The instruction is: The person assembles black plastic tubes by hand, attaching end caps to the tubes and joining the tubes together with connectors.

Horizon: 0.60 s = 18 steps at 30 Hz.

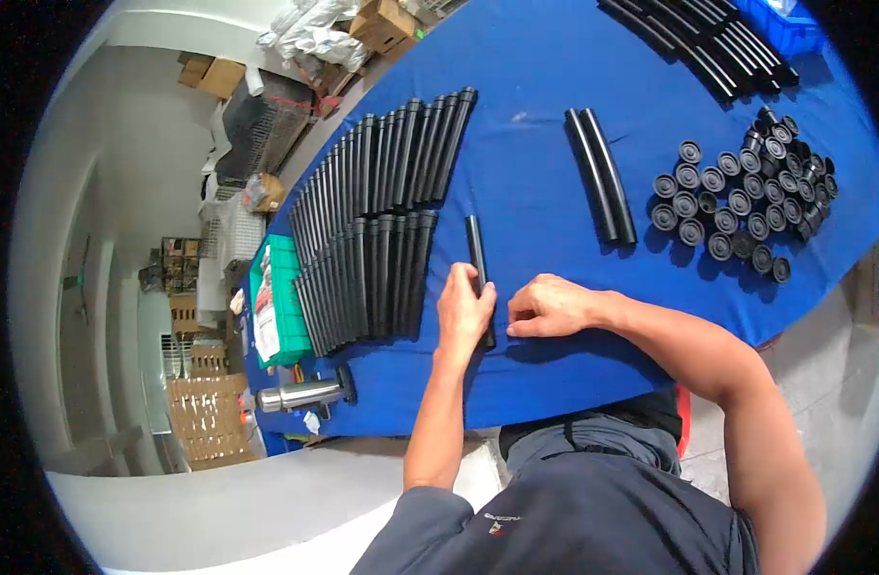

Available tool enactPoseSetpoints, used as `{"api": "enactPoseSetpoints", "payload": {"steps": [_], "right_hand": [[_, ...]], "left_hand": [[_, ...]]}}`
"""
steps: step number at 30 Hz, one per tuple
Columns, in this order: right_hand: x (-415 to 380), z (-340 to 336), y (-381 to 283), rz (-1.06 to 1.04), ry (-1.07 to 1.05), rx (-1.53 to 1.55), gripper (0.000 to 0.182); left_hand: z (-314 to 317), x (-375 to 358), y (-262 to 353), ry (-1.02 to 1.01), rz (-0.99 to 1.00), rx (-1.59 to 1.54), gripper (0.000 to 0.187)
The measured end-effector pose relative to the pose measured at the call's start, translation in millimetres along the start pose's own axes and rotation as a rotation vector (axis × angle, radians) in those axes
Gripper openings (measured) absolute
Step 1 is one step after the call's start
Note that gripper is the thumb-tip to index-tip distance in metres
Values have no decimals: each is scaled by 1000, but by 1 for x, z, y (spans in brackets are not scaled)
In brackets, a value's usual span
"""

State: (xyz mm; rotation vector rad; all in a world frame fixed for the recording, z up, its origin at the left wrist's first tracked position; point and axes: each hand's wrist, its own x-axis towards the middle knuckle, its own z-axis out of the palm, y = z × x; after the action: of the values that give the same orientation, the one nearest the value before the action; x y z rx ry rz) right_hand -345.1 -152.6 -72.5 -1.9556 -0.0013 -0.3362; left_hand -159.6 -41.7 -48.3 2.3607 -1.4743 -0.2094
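Observation:
My left hand (465, 309) is closed around a black tube (475, 244) near the front edge of the blue-covered table. The tube's far end sticks out beyond my fingers, and a short stretch shows below the hand. Just to the right, my right hand (550, 305) is closed with its fingers curled in, apart from the tube. What it holds, if anything, is hidden. Farther out lie two black tubes (600, 176) side by side. At the right is a cluster of round black caps (725, 219), most with their ringed faces up.
Rows of black tubes with wider ends (382, 163) cover the left side. A green bin (287, 297) and a steel flask (305, 395) stand at the left edge. More tubes (712, 43) and a blue crate (794, 31) are at the far right. Boxes line the floor beyond.

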Motion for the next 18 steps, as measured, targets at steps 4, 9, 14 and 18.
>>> {"api": "enactPoseSetpoints", "payload": {"steps": [4,9,14,18], "right_hand": [[6,8,5,-48,20,-5,34],[4,9,10,-77,56,-59,34],[1,13,11,-67,103,11,34],[6,20,17,-161,167,148,33]], "left_hand": [[-8,2,7,52,27,54,38],[-22,44,57,143,141,-24,36],[-5,73,154,18,466,-303,33],[30,100,216,-138,622,-347,26]]}}
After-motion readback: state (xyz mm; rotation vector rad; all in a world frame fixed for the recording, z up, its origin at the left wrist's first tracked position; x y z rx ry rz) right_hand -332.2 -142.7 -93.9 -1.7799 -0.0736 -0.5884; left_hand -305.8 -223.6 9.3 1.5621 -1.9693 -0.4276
